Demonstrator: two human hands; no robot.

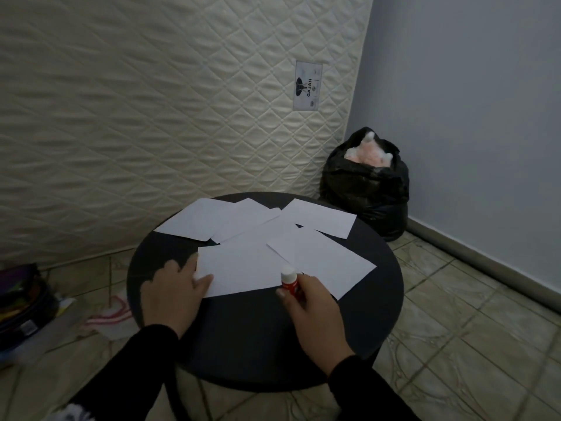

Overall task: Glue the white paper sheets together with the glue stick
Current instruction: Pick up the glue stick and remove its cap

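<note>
Glue stick: upright in the right hand, fingers wrapped round its red body, white end up, at the near edge of the front sheet; whether that white end is a cap or bare glue is too small to tell.
Left hand: spread flat, holding nothing, fingertips pressing the left edge of the front sheet to pin it to the table.
Sleeves: dark, both forearms coming in from the bottom of the view.
Round table: dark top, its near half bare (a leg or two shows faintly underneath).
Paper sheets: several white ones spread loose across the far half, overlapping at corners, one to the right, one at far right, two at far left.
Progress: judged early; no glue streak or sheen shows on any sheet, and none looks squarely stacked and stuck. Overlaps could hide a bond, so I cannot rule one out.
Left to do: by the look of it, coating the pinned sheet, laying another on it, pressing, then repeating for the rest.
Hard to make out: the dim light flattens the paper, so the exact sheet count is unclear where edges merge mid-table.
Floor clutter: a dark case at left, cut off by the frame.
Behind: a quilted mattress on edge and a black bag in the corner.
</note>
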